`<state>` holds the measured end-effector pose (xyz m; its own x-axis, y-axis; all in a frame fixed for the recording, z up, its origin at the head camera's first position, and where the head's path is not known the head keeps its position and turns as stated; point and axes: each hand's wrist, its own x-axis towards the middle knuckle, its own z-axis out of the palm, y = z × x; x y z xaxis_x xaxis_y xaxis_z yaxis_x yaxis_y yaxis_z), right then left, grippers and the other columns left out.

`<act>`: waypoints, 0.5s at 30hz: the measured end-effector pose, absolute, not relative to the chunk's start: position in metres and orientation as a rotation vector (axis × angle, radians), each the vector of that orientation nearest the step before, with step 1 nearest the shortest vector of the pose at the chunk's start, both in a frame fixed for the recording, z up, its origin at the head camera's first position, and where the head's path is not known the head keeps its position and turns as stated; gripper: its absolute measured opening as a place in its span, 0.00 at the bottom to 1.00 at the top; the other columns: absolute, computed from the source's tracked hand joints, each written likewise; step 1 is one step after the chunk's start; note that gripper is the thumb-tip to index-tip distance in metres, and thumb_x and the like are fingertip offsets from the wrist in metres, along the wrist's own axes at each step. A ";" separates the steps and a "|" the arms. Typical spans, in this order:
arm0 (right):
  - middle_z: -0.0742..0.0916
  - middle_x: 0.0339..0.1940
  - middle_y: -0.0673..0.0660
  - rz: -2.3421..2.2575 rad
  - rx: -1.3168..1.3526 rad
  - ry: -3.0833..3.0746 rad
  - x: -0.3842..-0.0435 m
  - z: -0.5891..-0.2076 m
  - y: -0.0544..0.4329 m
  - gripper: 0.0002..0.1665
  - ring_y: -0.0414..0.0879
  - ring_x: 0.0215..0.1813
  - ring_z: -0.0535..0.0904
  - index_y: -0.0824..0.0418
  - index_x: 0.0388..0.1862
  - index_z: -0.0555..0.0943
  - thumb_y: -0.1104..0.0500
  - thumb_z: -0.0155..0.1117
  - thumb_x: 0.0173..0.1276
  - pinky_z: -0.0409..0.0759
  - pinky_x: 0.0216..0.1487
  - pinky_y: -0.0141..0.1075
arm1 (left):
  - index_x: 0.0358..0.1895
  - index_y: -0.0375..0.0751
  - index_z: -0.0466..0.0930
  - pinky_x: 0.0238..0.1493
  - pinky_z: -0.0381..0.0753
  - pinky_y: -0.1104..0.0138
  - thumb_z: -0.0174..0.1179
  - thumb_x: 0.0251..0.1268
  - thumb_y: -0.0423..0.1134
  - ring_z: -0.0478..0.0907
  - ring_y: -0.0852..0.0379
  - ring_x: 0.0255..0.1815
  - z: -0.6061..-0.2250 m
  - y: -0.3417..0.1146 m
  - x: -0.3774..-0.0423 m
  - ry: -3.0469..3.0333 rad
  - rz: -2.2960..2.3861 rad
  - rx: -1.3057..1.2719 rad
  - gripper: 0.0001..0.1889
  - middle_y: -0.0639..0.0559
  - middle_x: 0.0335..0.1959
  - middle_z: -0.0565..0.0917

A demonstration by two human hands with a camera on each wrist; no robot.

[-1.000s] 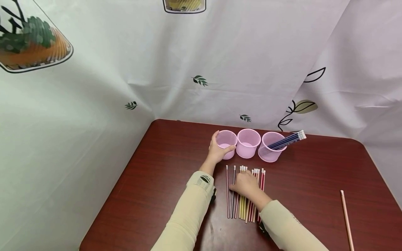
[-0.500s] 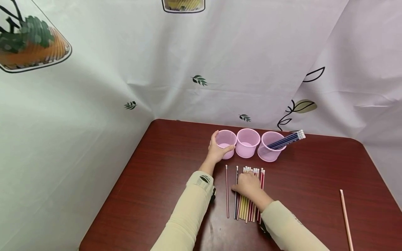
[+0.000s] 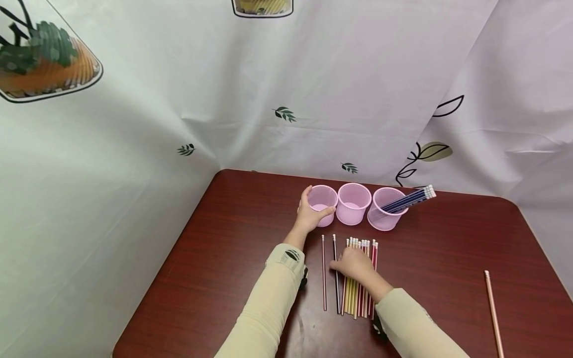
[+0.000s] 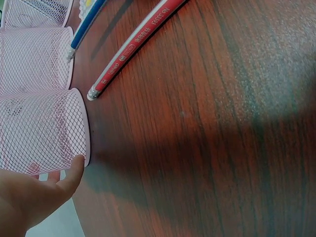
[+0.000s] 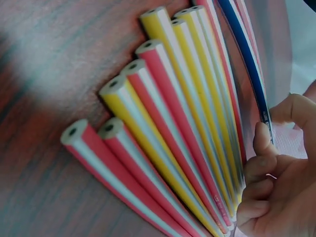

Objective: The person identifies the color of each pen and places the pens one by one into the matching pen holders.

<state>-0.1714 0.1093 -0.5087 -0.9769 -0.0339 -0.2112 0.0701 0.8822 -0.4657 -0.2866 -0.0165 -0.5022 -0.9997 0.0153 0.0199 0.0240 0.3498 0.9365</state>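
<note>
My left hand [image 3: 310, 217] holds the leftmost pink mesh cup [image 3: 323, 198], thumb on its near side and fingers round its left side. In the left wrist view the thumb presses at the cup's rim [image 4: 85, 128]. My right hand [image 3: 355, 263] is over a row of striped pencils and pinches a dark blue pencil [image 3: 337, 293] near its eraser end, between thumb and index finger in the right wrist view. Its other fingers curl over the eraser ends of the red and yellow pencils [image 5: 190, 98]. A lone red pencil [image 3: 324, 278] lies left of the blue one.
Beside the held cup stand a middle pink cup [image 3: 351, 215] and a right pink cup [image 3: 380, 220], which has several blue pencils [image 3: 405, 201] leaning in it. Another pencil [image 3: 494, 313] lies at the table's right. A fabric curtain [image 3: 335, 89] hangs behind the table.
The blue pencil's lower end has swung right, while its eraser end moved right and then back left. The yellow pencils have bunched rightward. My left hand stays on the cup.
</note>
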 end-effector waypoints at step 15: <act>0.70 0.13 0.47 -1.175 0.150 2.787 -0.181 -0.490 0.132 0.12 0.42 0.19 0.65 0.57 0.14 0.70 0.56 0.60 0.49 0.63 0.22 0.34 | 0.70 0.55 0.53 0.59 0.62 0.51 0.75 0.40 0.46 0.59 0.41 0.63 -0.503 -0.017 -0.287 -2.581 -1.779 -0.043 0.50 0.44 0.66 0.63</act>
